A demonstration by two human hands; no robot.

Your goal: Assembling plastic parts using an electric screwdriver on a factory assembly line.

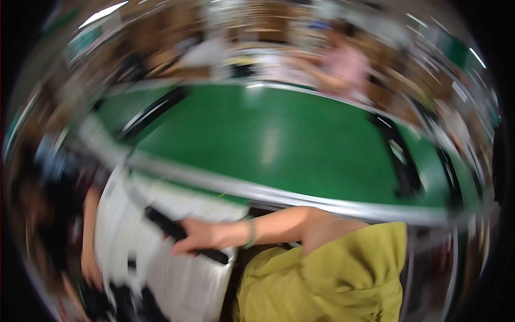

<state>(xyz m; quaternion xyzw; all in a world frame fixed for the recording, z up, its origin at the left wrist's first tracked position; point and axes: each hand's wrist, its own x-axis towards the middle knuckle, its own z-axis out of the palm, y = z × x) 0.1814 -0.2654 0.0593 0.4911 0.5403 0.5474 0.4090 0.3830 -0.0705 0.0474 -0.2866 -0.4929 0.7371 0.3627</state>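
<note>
My right hand (pixel 198 236) reaches leftward over a pale work surface, its fingers closed round a long black bar-shaped piece (pixel 165 224). The piece slants from upper left to lower right, and both its ends stick out past the hand. Blur hides its exact kind. A bracelet circles my right wrist. Under it, the pale work surface (pixel 177 290) bears a small black block (pixel 132 262) and several dark pieces (pixel 126 300) at its near left. My left hand does not show.
A green conveyor belt (pixel 257 139) with a metal rim runs beyond the surface. Long black pieces lie on it at left (pixel 153 112) and right (pixel 399 155). At far left, a co-worker's bare arm (pixel 91 236) hangs by the surface. A person in pink (pixel 346 64) is across the belt.
</note>
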